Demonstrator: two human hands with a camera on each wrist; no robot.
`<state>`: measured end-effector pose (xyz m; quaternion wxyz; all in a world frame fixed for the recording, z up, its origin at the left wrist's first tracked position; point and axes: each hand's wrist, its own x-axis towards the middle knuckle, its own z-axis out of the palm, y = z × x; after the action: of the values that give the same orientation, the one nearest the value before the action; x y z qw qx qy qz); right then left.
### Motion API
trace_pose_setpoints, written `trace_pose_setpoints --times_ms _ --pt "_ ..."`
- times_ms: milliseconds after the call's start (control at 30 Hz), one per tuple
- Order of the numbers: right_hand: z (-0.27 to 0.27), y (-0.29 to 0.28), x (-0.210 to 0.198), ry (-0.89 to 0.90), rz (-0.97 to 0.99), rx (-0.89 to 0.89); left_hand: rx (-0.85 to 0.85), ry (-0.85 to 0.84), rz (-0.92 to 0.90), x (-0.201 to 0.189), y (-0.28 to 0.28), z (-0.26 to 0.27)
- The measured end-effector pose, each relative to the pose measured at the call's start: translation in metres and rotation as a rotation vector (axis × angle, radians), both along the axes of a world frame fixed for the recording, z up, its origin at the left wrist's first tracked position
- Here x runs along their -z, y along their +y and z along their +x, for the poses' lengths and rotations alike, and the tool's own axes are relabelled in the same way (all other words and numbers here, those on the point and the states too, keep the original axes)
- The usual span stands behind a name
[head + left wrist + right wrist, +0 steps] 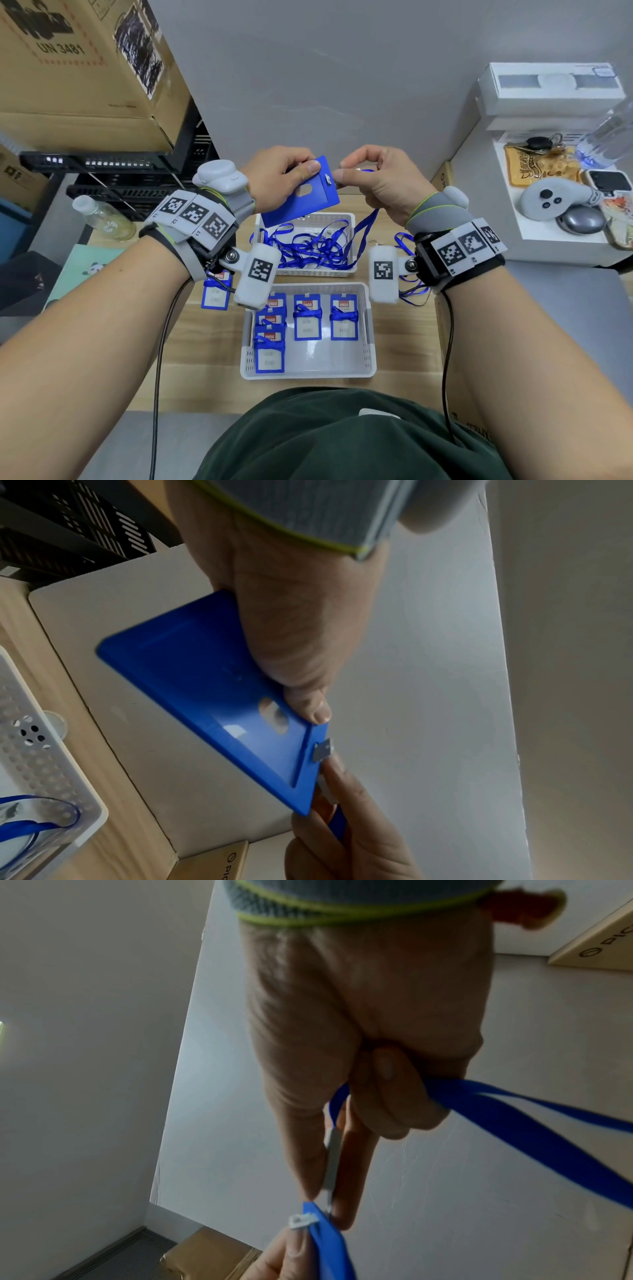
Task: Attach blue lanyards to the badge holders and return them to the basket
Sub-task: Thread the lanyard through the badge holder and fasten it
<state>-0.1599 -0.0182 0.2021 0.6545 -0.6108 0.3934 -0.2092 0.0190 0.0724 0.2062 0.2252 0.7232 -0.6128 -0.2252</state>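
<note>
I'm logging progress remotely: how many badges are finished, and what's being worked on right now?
Done: the near basket holds at least four badge holders with lanyards wrapped round them, perhaps five. In hand: the left hand grips a blue badge holder while the right hand pinches a lanyard clip at its top slot. Left: one holder lies on the table, and loose lanyards fill the far basket.

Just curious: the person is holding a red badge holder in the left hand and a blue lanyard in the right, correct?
Not quite: the badge holder is blue, not red, as the head view shows. The left hand does grip it, and the right hand pinches the blue lanyard.
</note>
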Motion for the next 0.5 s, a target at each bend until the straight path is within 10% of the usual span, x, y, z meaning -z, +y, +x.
trace_pose_setpoints --times_ms 500 --pt "0.011 0.007 -0.003 0.178 -0.324 -0.090 -0.031 -0.131 0.043 -0.003 0.003 0.000"
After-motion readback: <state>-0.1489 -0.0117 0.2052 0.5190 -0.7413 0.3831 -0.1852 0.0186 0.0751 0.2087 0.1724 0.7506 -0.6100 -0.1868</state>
